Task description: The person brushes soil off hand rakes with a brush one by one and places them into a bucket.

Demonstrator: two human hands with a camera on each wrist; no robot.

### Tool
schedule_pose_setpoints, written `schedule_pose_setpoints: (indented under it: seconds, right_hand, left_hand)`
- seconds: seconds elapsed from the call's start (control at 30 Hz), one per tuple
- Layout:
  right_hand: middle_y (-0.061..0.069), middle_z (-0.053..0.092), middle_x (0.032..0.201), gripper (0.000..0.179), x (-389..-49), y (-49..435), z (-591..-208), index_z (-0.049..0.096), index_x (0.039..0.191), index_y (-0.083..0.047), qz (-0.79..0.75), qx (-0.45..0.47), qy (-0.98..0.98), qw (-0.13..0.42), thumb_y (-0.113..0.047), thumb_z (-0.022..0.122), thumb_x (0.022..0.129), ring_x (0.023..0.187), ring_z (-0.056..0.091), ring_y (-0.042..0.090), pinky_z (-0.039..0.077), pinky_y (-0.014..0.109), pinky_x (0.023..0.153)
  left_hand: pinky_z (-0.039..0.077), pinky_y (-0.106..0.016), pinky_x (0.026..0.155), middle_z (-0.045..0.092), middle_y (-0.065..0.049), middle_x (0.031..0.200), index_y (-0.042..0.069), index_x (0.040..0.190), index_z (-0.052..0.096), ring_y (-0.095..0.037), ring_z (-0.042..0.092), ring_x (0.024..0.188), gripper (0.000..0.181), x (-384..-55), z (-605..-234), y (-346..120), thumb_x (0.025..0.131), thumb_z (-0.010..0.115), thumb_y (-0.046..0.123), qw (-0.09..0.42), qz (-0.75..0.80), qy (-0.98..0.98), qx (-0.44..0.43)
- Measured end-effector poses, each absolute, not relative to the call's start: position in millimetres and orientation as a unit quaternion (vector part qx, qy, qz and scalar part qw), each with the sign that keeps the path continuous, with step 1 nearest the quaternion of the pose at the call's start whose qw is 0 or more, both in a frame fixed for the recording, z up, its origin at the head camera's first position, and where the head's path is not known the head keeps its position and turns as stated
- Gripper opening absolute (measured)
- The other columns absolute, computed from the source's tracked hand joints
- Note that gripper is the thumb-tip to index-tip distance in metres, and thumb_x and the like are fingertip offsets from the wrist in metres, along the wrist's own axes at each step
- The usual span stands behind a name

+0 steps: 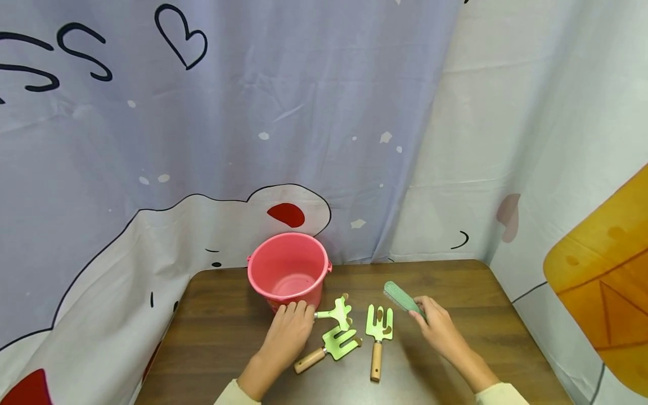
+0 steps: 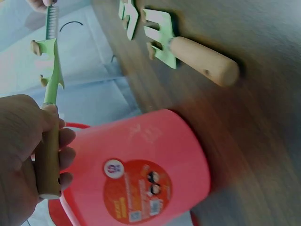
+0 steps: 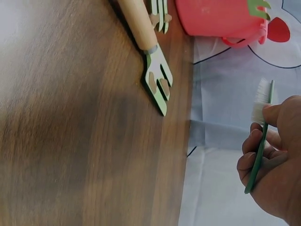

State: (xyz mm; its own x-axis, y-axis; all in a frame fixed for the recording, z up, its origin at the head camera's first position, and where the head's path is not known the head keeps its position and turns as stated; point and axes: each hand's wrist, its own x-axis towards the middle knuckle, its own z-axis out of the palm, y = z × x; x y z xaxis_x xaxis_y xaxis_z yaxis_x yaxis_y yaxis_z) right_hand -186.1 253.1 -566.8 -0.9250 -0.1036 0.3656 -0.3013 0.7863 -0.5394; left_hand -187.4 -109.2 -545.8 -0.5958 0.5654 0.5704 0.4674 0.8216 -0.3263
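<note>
My left hand (image 1: 289, 331) grips the wooden handle (image 2: 47, 165) of a small garden rake. The rake's green head (image 1: 339, 314) points right, with brown patches on its tines. My right hand (image 1: 439, 326) holds a green brush (image 1: 400, 296) by its handle above the table; its pale bristles (image 3: 260, 101) show in the right wrist view. The brush and rake are apart. Two garden forks with wooden handles lie on the table between the hands: one slanted fork (image 1: 338, 343) and one upright-pointing fork (image 1: 377, 332). Both have brown patches on their green tines.
A pink bucket (image 1: 315, 288) stands at the back of the brown wooden table (image 1: 445, 275), just behind my left hand, with an orange label (image 2: 136, 190) on its side. A printed curtain (image 1: 314, 112) hangs behind the table and along its right side.
</note>
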Motion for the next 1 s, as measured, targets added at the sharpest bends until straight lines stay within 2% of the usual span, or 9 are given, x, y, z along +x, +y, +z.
schedule_pose_setpoints:
  seconds: [0.17,0.33,0.57,0.73,0.8,1.0]
  right_hand:
    - [0.016,0.07,0.101,0.026,-186,247,-564,0.061,0.116,0.005,0.312,0.117,-0.929,0.162,-0.003,0.072,0.094,0.091,0.072,0.03,0.06,0.04,0.072]
    - [0.012,0.07,0.096,0.029,-188,241,-560,0.06,0.117,0.004,0.308,0.133,-0.925,0.177,-0.003,0.073,0.093,0.086,0.071,0.024,0.058,0.036,0.07]
    - [0.014,0.07,0.095,0.03,-191,237,-557,0.059,0.117,0.006,0.308,0.141,-0.921,0.19,0.0,0.074,0.091,0.086,0.071,0.027,0.059,0.041,0.072]
    - [0.014,0.07,0.095,0.031,-194,238,-555,0.059,0.117,0.007,0.306,0.146,-0.92,0.195,0.001,0.074,0.091,0.085,0.071,0.027,0.059,0.041,0.072]
    - [0.014,0.07,0.094,0.031,-196,238,-554,0.059,0.117,0.007,0.305,0.146,-0.92,0.196,0.001,0.073,0.091,0.084,0.071,0.026,0.059,0.041,0.071]
    - [0.015,0.07,0.094,0.031,-197,239,-550,0.058,0.118,0.007,0.305,0.149,-0.92,0.196,0.002,0.073,0.091,0.084,0.071,0.026,0.059,0.041,0.07]
  left_hand:
    - [0.029,-0.028,0.057,0.051,-0.003,0.077,0.012,0.086,0.057,-0.02,0.052,0.066,0.022,-191,-542,-99,0.096,0.038,0.018,0.339,0.078,-0.891,-0.29]
    - [0.033,-0.028,0.057,0.053,-0.003,0.08,0.012,0.088,0.057,-0.02,0.055,0.069,0.023,-196,-538,-90,0.099,0.036,0.013,0.308,0.091,-0.903,-0.286]
    - [0.043,-0.029,0.06,0.056,-0.004,0.083,0.01,0.091,0.058,-0.02,0.058,0.07,0.031,-206,-533,-77,0.099,0.028,0.007,0.291,0.094,-0.906,-0.293]
    - [0.045,-0.028,0.062,0.057,-0.004,0.083,0.011,0.09,0.058,-0.019,0.058,0.069,0.008,-216,-534,-70,0.095,0.053,0.006,0.291,0.098,-0.903,-0.3]
    - [0.047,-0.028,0.062,0.057,-0.004,0.084,0.011,0.09,0.058,-0.019,0.059,0.07,0.006,-219,-534,-67,0.092,0.062,0.007,0.284,0.098,-0.905,-0.3]
    - [0.049,-0.028,0.06,0.058,-0.004,0.085,0.01,0.093,0.059,-0.019,0.061,0.071,0.008,-226,-533,-57,0.09,0.065,0.006,0.272,0.092,-0.911,-0.296]
